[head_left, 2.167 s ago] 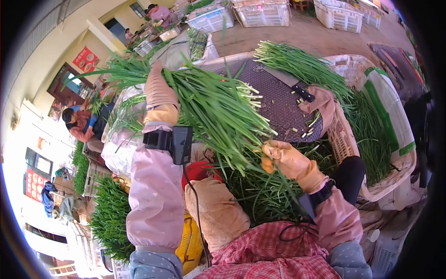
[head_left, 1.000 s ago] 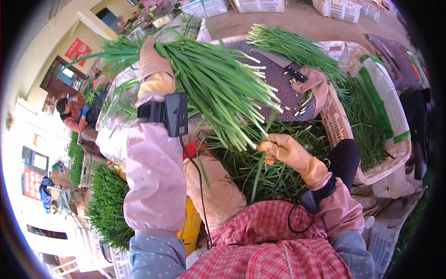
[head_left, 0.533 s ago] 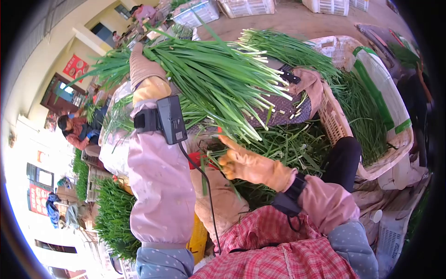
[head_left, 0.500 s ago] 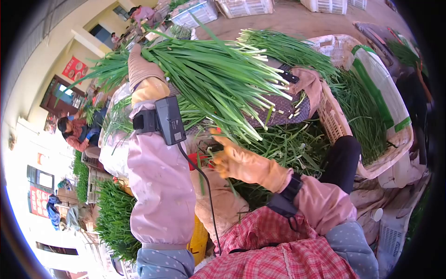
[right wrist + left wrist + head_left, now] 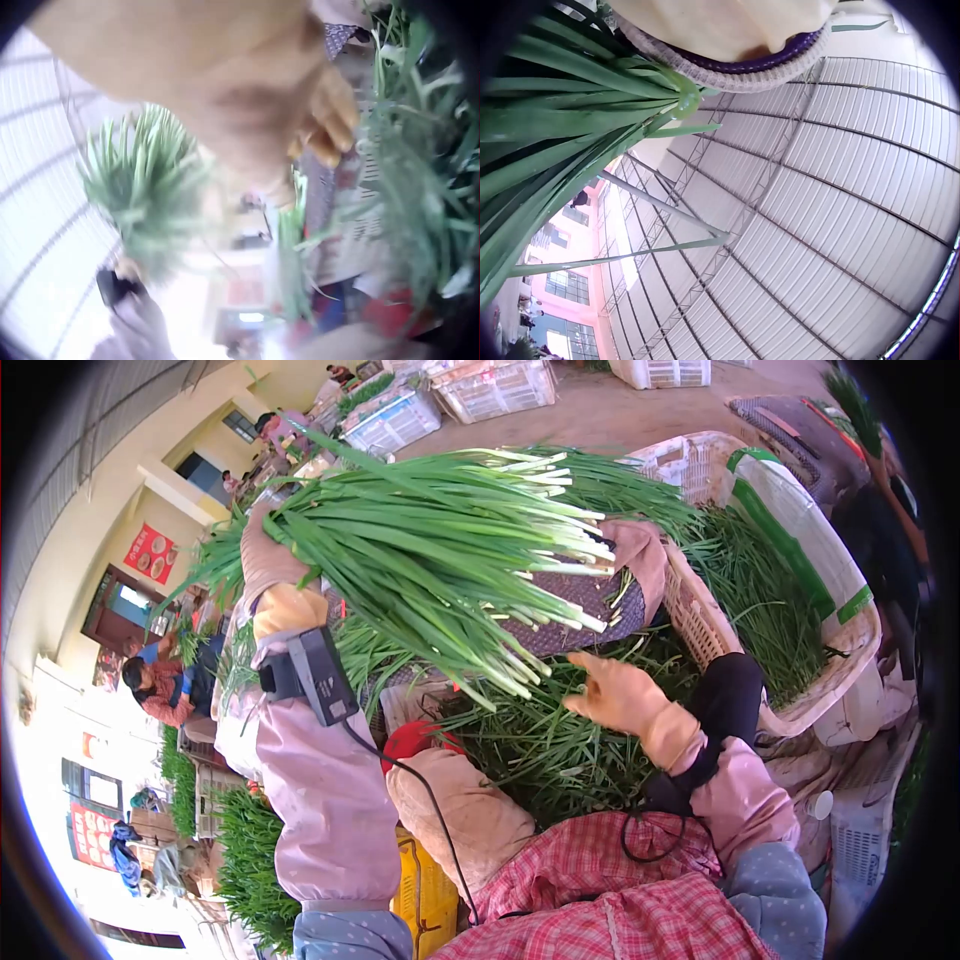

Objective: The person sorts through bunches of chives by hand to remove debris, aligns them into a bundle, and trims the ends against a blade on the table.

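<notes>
My left hand [image 5: 272,560], in a ribbed glove, grips a thick bunch of garlic chives [image 5: 430,550] around its leafy part, holding it up over the board. The white cut ends fan out to the right. In the left wrist view the glove's cuff [image 5: 727,52] and the leaves show, while the fingers are hidden. My right hand [image 5: 625,705], in an orange rubber glove, hovers below the white ends with nothing in its grasp, forefinger reaching out. Its fingers look blurred in the right wrist view. Under it lies a heap of loose green leaves [image 5: 570,745].
A purple dotted board [image 5: 570,600] lies behind the bunch, with another chive pile [image 5: 630,495] and a brown cloth [image 5: 640,555] on it. A crate [image 5: 700,605] with chives and a white-green sack [image 5: 795,540] stands right. Another person [image 5: 160,685] sits far left.
My right hand pulled a leaf from the stem ends, swung left and down with fingers spread, then came back right without it. The bunch moved left with my left hand, now covering the knife.
</notes>
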A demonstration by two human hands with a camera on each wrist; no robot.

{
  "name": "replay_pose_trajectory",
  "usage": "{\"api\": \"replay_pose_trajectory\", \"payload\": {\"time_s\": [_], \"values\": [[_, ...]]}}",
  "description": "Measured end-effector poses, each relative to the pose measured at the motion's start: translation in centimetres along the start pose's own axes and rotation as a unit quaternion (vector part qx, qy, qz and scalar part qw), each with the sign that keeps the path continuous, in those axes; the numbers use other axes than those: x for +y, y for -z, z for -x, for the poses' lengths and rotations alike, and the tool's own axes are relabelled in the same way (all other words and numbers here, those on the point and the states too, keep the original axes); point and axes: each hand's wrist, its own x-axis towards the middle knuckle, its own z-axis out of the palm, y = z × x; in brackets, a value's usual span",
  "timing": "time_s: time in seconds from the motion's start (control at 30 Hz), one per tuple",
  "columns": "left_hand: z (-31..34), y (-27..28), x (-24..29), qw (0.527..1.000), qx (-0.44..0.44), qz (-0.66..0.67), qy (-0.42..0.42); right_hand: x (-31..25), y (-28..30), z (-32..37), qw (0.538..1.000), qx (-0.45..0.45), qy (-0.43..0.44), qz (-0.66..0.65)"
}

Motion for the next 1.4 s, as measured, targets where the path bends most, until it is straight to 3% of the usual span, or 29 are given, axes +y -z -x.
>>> {"api": "replay_pose_trajectory", "payload": {"time_s": [0.03, 0.07, 0.13, 0.17, 0.2, 0.27, 0.3, 0.33, 0.4, 0.43, 0.47, 0.53, 0.57, 0.6, 0.67, 0.7, 0.73, 0.77, 0.8, 0.87, 0.93, 1.0, 1.07, 1.1, 1.17, 1.2, 1.27, 1.33, 1.4], "values": [[0.5, -0.8, 0.2, 0.999, 0.038, 0.012, -0.003, 1.3, -0.4, -2.1, 0.952, -0.062, 0.127, -0.272], [0.9, -1.1, 0.2, 0.999, 0.035, 0.010, -0.002, 1.3, -0.5, -3.3, 0.811, -0.119, 0.241, -0.520], [1.3, -2.0, 0.3, 0.999, 0.018, -0.009, -0.031, -1.9, -0.7, -4.5, 0.729, -0.088, 0.268, -0.624], [0.7, -1.6, 0.6, 0.999, -0.012, 0.028, -0.009, -2.7, -1.6, -5.6, 0.646, -0.076, 0.317, -0.690], [-0.1, -0.8, 1.0, 0.999, -0.015, 0.027, -0.008, -3.1, -2.5, -7.1, 0.730, 0.022, 0.375, -0.571], [-0.1, 0.0, 1.6, 0.994, -0.104, 0.044, 0.004, -4.5, -2.7, -6.9, 0.530, -0.067, 0.178, -0.826], [-0.3, 0.3, 1.6, 0.997, -0.066, 0.021, -0.018, -2.7, -3.8, -7.0, 0.719, 0.039, 0.336, -0.608], [0.2, -0.1, 1.7, 0.998, -0.064, 0.021, -0.020, -3.5, -3.0, -6.2, 0.718, 0.036, 0.337, -0.608], [1.1, -0.3, 1.6, 0.998, -0.058, -0.001, -0.030, -5.6, -0.8, -3.7, 0.641, -0.048, 0.235, -0.729], [1.1, 0.1, 1.5, 0.998, -0.054, -0.003, -0.027, -4.2, -1.6, -4.4, 0.668, -0.055, 0.268, -0.693], [1.0, 0.5, 1.4, 0.997, -0.063, -0.007, -0.036, -4.1, -0.1, -3.3, 0.795, 0.013, 0.285, -0.535], [0.6, 0.9, 1.3, 0.996, -0.072, -0.009, -0.047, -2.4, -1.1, -2.6, 0.657, -0.048, 0.296, -0.692], [0.7, 1.2, 1.2, 0.997, -0.066, 0.003, -0.040, -1.2, -1.1, -1.8, 0.691, -0.061, 0.280, -0.664], [0.7, 1.5, 1.1, 0.998, -0.059, 0.014, -0.032, -0.8, 0.0, -1.0, 0.796, -0.097, 0.177, -0.571], [0.6, 2.2, 1.0, 0.997, -0.069, 0.014, -0.017, 0.8, -0.3, 0.0, 0.860, -0.107, 0.096, -0.490], [0.1, 2.8, 1.1, 0.996, -0.083, 0.013, -0.003, 1.8, -0.4, 0.5, 0.942, -0.095, 0.072, -0.313], [-0.6, 3.3, 1.2, 0.997, -0.081, 0.012, -0.003, 2.8, -0.9, 0.9, 0.988, -0.080, 0.047, -0.125], [-1.5, 3.8, 1.3, 0.995, -0.087, 0.038, -0.011, 3.9, -2.5, 1.2, 0.990, -0.057, 0.032, 0.124], [-1.5, 3.6, 1.5, 0.993, -0.094, 0.063, -0.019, 3.3, -2.1, 2.2, 0.977, -0.062, 0.061, 0.192], [-0.9, 3.5, 1.7, 0.997, -0.063, 0.023, -0.043, 1.2, -1.0, 4.5, 0.984, 0.044, 0.065, 0.159], [-1.0, 4.3, 1.9, 0.990, -0.137, 0.025, -0.027, -2.6, 0.8, 5.3, 0.977, 0.162, 0.136, -0.019], [-0.5, 2.9, 1.4, 0.993, -0.108, 0.031, -0.025, -5.9, 1.3, 5.0, 0.967, 0.152, 0.161, -0.127], [0.1, 2.5, 0.9, 0.996, -0.079, 0.035, -0.020, -8.8, 1.4, 3.6, 0.965, 0.175, 0.155, -0.115], [0.4, 2.8, 0.8, 0.992, -0.121, 0.035, -0.011, -8.7, -0.2, 1.9, 0.921, 0.311, 0.216, -0.089], [-3.3, 6.4, 1.3, 0.971, -0.228, 0.073, 0.015, -7.6, -1.3, 1.1, 0.913, 0.303, 0.240, -0.132], [-3.3, 6.4, 1.7, 0.971, -0.229, 0.072, 0.013, -7.0, -1.6, 1.1, 0.903, 0.290, 0.265, -0.173], [-2.9, 7.2, 2.0, 0.988, -0.148, 0.042, -0.010, -3.9, -3.4, 1.9, 0.941, 0.246, 0.214, -0.087], [-1.2, 6.1, 1.7, 0.988, -0.147, 0.040, -0.010, -1.8, -3.6, 2.5, 0.968, 0.175, 0.178, 0.012], [1.4, 3.5, 0.4, 0.997, -0.046, 0.026, -0.050, -3.4, -1.7, 2.0, 0.965, 0.205, 0.159, -0.047]]}}
